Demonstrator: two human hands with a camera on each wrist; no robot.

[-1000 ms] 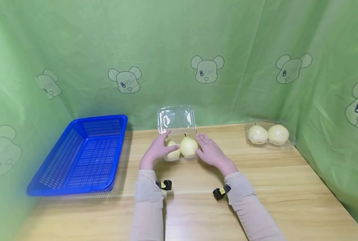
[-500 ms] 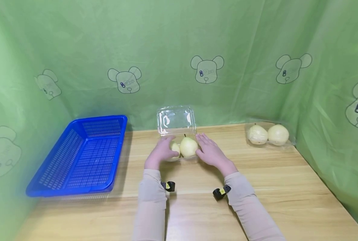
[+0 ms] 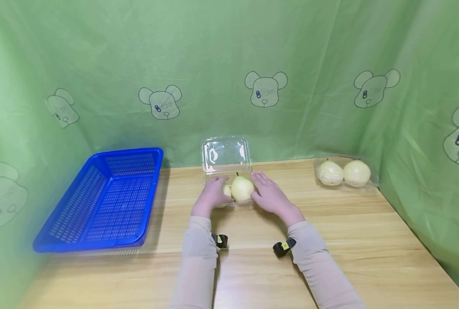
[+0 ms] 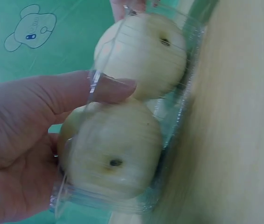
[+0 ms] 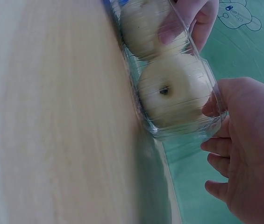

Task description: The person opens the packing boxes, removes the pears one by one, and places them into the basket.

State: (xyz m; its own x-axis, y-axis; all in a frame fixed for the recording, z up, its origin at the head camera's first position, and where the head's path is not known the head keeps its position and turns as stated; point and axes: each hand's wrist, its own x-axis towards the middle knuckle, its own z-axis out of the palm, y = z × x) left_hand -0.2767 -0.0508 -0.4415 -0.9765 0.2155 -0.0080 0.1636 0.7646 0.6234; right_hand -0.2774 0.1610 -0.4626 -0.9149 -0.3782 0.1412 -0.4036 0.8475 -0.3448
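Observation:
A clear plastic clamshell box [image 5: 188, 134] sits mid-table with its lid [image 3: 226, 154] raised behind it. Two pale yellow pears lie inside, side by side: the left pear [image 4: 113, 154] and the right pear [image 3: 242, 189], whose stem points up. My left hand [image 3: 212, 194] reaches over the box's left wall and grips the left pear, thumb on the near side; its other fingers are mostly hidden behind the fruit. My right hand [image 3: 271, 195] holds the right end of the box, thumb over the rim beside the right pear and fingers outside the wall.
On the left of the wooden table [image 3: 248, 274] stands a blue plastic basket [image 3: 148, 206]. A second clear box [image 3: 373, 178] with two pears [image 3: 357, 173] rests at the back right. Green curtains [image 3: 214, 51] with bear-head prints surround the table's back and sides.
My left hand has moved right and closed round the left pear, covering most of it. The right hand stays at the box's right end, and the box has not moved.

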